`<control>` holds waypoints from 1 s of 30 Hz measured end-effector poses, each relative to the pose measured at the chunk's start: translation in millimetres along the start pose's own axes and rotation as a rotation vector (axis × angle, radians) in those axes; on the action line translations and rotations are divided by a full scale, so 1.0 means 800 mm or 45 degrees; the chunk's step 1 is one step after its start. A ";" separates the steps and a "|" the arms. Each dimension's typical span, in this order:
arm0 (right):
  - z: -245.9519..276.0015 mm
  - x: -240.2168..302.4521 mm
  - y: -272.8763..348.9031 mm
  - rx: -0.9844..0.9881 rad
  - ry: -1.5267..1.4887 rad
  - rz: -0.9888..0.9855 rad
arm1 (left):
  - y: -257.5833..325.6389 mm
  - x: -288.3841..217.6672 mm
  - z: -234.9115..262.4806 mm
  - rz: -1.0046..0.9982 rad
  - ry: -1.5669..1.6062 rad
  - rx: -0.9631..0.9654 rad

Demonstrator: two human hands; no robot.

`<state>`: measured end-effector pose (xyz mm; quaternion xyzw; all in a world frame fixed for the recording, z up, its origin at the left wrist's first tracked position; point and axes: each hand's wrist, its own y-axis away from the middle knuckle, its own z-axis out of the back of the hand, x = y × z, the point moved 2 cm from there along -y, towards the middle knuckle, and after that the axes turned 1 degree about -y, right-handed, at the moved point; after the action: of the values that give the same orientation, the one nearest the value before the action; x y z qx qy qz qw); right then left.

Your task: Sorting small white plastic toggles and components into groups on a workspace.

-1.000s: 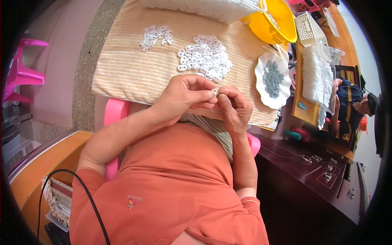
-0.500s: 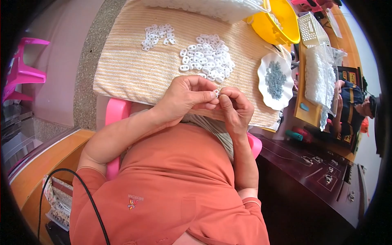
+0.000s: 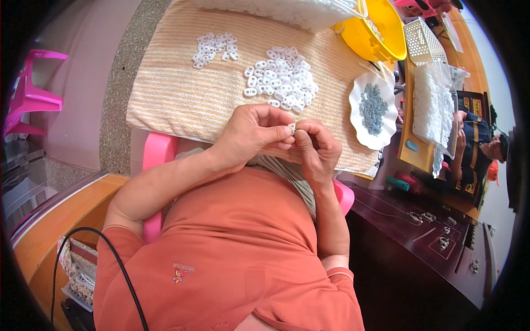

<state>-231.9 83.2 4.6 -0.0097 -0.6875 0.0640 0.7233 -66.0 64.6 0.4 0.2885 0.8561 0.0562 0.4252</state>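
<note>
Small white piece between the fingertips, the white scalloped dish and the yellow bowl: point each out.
small white piece (image 3: 292,129), head view, its visible top between the fingertips.
white scalloped dish (image 3: 356,113), head view, bare left rim.
yellow bowl (image 3: 386,25), head view, inner wall.

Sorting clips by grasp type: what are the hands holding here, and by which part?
Both hands, left hand and right hand, pinch one small white plastic ring piece between their fingertips, gripping its outer edges. Which exact edge cannot be told.
</note>
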 end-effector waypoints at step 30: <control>-0.005 0.006 -0.001 -0.039 -0.012 -0.081 | 0.004 -0.002 -0.004 0.036 0.050 -0.034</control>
<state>-227.4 83.0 9.4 0.0014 -0.6919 0.0306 0.7214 -66.0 67.1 4.4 0.2935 0.8593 0.0795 0.4112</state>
